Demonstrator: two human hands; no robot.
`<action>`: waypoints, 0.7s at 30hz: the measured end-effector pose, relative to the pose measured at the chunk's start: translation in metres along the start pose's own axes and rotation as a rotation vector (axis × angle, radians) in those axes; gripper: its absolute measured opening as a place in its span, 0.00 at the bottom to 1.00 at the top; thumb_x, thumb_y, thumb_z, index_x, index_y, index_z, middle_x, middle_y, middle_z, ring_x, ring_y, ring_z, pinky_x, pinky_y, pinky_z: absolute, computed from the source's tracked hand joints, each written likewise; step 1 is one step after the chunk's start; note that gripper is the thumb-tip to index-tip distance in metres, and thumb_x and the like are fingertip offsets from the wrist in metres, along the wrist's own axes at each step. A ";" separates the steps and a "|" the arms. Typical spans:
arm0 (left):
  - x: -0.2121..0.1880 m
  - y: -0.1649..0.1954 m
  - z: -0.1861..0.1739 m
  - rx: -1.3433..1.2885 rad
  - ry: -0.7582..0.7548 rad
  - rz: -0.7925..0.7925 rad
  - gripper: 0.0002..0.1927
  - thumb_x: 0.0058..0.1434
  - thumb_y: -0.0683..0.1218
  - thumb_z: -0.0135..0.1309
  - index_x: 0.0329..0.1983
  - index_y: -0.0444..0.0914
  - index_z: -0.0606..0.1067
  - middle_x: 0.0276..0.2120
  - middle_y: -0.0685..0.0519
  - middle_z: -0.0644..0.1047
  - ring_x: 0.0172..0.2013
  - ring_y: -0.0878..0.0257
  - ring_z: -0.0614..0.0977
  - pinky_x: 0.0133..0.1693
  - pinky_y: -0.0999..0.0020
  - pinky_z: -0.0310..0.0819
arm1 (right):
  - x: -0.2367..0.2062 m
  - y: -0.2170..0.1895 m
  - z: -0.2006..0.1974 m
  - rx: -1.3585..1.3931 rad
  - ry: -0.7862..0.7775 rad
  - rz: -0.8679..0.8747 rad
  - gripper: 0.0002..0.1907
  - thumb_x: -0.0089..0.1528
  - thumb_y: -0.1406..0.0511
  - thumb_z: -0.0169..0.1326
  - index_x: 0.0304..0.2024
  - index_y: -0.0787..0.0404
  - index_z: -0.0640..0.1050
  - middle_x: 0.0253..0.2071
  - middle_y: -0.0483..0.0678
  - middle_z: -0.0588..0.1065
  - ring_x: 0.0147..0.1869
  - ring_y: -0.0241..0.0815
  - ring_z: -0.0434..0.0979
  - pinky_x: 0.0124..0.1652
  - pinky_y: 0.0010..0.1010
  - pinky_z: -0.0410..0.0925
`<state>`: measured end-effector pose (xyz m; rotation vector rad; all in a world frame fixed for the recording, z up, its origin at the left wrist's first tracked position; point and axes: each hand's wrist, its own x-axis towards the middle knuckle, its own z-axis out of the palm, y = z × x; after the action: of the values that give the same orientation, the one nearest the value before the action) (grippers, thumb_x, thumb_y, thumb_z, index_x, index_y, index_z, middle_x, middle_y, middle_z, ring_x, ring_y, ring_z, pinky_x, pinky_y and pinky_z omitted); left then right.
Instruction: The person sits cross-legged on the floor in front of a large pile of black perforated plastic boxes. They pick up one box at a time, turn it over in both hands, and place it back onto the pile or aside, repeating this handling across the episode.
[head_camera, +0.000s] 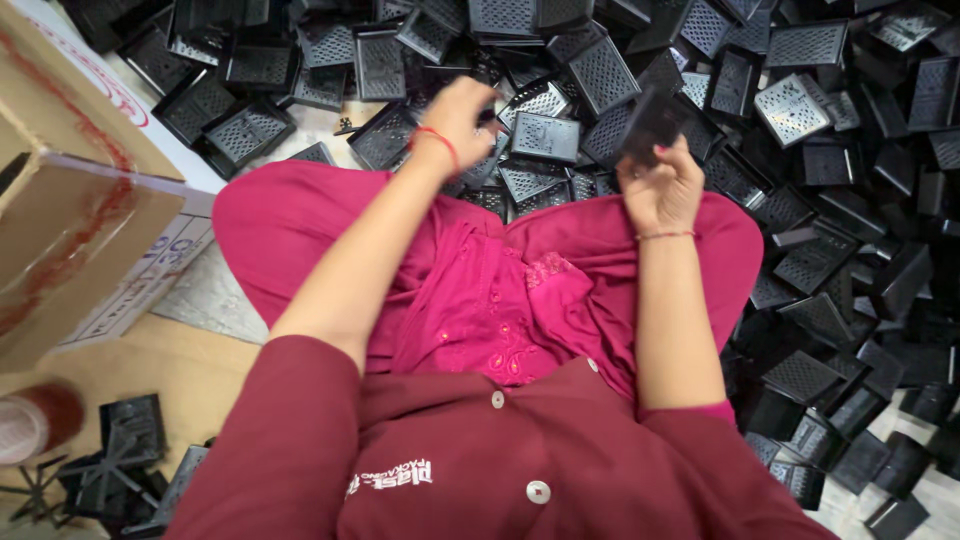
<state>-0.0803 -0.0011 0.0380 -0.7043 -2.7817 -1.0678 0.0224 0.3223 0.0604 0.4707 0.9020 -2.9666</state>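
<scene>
left hand (462, 112): reaching into the heap, fingers curled down among the black trays; whether they have closed on one i cannot tell.
right hand (660, 190): raised over the lap, fingers wrapped round a black perforated tray (648, 122), blurred.
heap of trays (800, 110): black mesh-bottomed plastic pieces, piled on the floor ahead and to the right.
cardboard box (70, 210): at the left, beside the knee.
tape roll (35, 420): lower left, near more black parts.
</scene>
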 end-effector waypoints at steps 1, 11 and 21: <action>0.003 0.014 0.015 0.031 -0.127 0.024 0.26 0.58 0.51 0.65 0.58 0.41 0.73 0.55 0.41 0.73 0.58 0.42 0.73 0.59 0.49 0.70 | 0.006 0.005 -0.004 -0.033 -0.002 0.012 0.23 0.60 0.71 0.52 0.58 0.53 0.71 0.52 0.47 0.76 0.54 0.45 0.76 0.50 0.38 0.73; 0.032 0.044 0.075 0.590 -0.572 -0.041 0.41 0.60 0.68 0.57 0.75 0.57 0.57 0.64 0.43 0.63 0.68 0.43 0.60 0.68 0.27 0.29 | 0.050 0.042 -0.019 -0.281 0.063 0.052 0.23 0.60 0.72 0.54 0.57 0.49 0.71 0.47 0.45 0.76 0.46 0.45 0.79 0.46 0.42 0.74; -0.015 0.023 -0.028 -0.926 -0.187 -0.448 0.50 0.60 0.51 0.65 0.77 0.61 0.46 0.57 0.46 0.67 0.56 0.50 0.73 0.51 0.40 0.74 | 0.052 0.050 -0.004 -0.422 -0.053 0.042 0.20 0.66 0.71 0.63 0.61 0.58 0.75 0.41 0.40 0.75 0.35 0.31 0.69 0.40 0.31 0.69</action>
<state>-0.0589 -0.0107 0.0695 -0.1976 -2.5243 -2.5459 -0.0211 0.2875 0.0154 0.3844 1.4397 -2.6258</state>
